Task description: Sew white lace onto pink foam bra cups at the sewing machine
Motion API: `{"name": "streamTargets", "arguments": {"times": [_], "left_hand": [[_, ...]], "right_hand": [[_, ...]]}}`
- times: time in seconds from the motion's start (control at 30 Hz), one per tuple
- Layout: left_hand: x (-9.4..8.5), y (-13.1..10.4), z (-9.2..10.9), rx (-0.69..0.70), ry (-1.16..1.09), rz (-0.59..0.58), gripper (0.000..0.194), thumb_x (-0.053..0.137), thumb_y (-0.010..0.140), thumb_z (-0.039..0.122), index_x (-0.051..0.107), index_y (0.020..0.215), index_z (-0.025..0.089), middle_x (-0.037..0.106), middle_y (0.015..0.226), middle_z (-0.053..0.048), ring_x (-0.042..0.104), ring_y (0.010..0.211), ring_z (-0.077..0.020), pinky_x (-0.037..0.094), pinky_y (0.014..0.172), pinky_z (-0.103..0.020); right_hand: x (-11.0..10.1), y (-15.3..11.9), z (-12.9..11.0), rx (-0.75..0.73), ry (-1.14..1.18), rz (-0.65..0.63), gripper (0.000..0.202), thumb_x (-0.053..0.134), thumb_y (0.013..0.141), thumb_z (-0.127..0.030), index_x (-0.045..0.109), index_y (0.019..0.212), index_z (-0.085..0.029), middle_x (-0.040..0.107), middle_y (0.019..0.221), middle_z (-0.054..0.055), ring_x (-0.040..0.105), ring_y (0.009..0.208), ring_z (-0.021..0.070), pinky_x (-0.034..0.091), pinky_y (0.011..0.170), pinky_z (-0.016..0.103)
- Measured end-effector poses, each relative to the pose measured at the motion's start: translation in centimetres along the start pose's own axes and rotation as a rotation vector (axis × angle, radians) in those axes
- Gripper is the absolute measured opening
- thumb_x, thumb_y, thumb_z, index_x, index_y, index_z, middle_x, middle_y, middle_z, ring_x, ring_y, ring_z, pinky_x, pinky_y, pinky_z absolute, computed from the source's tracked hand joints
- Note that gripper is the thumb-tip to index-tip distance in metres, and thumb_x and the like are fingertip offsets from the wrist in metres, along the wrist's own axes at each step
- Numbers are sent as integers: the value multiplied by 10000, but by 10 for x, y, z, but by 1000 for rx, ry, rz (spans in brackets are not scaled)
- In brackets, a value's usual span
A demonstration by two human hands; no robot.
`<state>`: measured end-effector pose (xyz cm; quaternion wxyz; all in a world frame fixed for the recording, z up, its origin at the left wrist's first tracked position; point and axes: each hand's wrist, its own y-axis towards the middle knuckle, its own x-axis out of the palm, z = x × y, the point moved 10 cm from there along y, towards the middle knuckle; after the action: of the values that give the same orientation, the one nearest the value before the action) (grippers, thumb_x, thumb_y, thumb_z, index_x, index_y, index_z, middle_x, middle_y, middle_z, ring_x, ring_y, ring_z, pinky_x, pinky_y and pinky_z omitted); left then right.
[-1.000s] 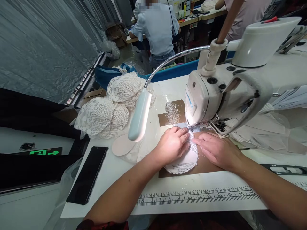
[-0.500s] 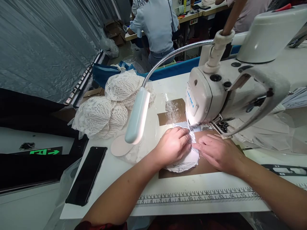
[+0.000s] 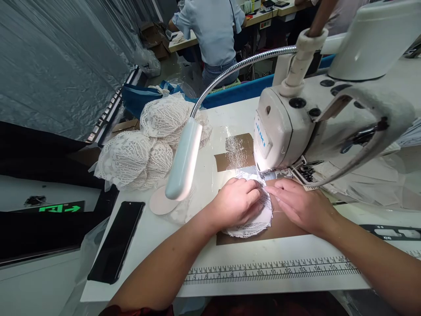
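A round white lace bra cup [image 3: 251, 229] lies on the brown sheet under the head of a white sewing machine [image 3: 274, 127]. Its far end reaches the presser foot. My left hand [image 3: 235, 202] rests on top of the cup, fingers curled and gripping the fabric near the needle; the fingertips are partly hidden. From the other side my right hand [image 3: 301, 204] holds the cup's right edge, its index finger stretched along the edge close to the left fingertips. The right thumb is hidden below the hand.
Several lace cups [image 3: 123, 158] are piled at the left, beside a pale round pad [image 3: 162, 202] and a black phone [image 3: 116, 241]. A lamp [image 3: 184, 160] on a bendy metal neck hangs over the table. A ruler strip [image 3: 269, 270] runs along the front edge. A co-worker [image 3: 213, 35] sits beyond.
The cup has turned slightly under my hands. My right hand has shifted a little to the left and up, its index finger nearer the needle. The view has shifted slightly.
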<state>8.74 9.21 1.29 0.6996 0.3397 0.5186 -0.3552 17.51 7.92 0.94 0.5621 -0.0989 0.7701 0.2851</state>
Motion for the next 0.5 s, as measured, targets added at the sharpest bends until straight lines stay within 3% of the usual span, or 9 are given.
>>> {"name": "streamTargets", "arguments": {"times": [0.13, 0.5], "left_hand": [[3, -1, -2, -17, 18, -18, 397, 421, 963, 364, 580, 1224, 111, 585, 1318, -122, 601, 965, -241, 483, 844, -401], [0, -1, -11, -25, 52, 21, 435, 415, 970, 372, 606, 1244, 94, 583, 1346, -124, 577, 946, -254, 484, 830, -417]], "right_hand": [[3, 0, 0, 8, -44, -29, 384, 412, 863, -103, 685, 1111, -209, 660, 799, 41, 524, 642, 158, 301, 558, 299], [2, 6, -2, 16, -107, -56, 392, 436, 828, -77, 688, 1100, -203, 679, 833, 51, 556, 699, 171, 307, 552, 289]]}}
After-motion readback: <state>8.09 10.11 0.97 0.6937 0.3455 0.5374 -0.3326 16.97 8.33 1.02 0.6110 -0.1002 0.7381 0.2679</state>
